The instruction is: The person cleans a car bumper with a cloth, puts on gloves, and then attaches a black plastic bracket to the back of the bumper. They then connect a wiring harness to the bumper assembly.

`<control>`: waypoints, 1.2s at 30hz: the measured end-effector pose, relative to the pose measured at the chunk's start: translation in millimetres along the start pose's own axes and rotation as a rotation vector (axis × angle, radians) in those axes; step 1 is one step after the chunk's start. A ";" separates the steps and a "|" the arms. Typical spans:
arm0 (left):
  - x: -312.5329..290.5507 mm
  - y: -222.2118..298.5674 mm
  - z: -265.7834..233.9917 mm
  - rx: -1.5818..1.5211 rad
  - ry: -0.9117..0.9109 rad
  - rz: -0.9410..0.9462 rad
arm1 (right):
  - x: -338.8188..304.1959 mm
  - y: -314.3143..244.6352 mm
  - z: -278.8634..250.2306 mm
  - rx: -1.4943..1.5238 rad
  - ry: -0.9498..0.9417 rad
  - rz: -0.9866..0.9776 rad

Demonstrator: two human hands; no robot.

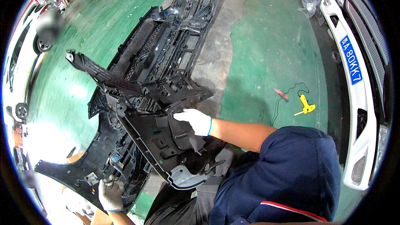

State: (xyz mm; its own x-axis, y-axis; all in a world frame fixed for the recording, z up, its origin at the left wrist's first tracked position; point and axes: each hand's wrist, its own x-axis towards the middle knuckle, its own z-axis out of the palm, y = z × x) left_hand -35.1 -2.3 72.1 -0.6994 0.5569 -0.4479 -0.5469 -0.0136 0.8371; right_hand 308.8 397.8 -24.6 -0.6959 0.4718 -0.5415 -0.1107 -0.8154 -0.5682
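My left hand [111, 194], in a white knit glove, is at the lower left over a black bumper cover [79, 164]. Its fingers are curled against wiring and a small dark part there, and what they pinch is too small to make out. My right hand [195, 121], also gloved, has its fingers closed over a raised edge of a black plastic bumper panel [156, 135]. This panel leans across my lap with its ribbed inner side showing, and a silver-grey piece [185, 176] forms its lower end. Beside my left hand runs a wiring harness [118, 162] with a blue connector.
More black bumper assemblies [166, 46] stretch away over the green floor [271, 50]. To the right lie a yellow glue gun [306, 106] and a red tool [282, 94] with a dark cord. A white car front [350, 96] stands far right; a white car [29, 50] is at left.
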 end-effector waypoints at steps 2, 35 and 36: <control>-20.5 10.1 60.6 0.023 0.077 -0.117 | -5.1 1.9 -9.4 -0.008 -0.135 -0.022; -21.0 16.5 63.1 0.369 0.234 0.310 | -15.8 -27.1 -9.6 0.157 -0.222 0.011; -27.8 18.5 87.4 -0.011 0.185 0.109 | -21.9 -33.7 -4.9 0.118 -0.193 0.003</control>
State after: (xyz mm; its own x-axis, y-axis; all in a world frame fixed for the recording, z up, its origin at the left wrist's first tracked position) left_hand 14.4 54.6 127.5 -0.8267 0.3898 -0.4057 -0.4676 -0.0751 0.8807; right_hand 331.2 416.6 3.3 -0.8179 0.4059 -0.4077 -0.1832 -0.8556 -0.4842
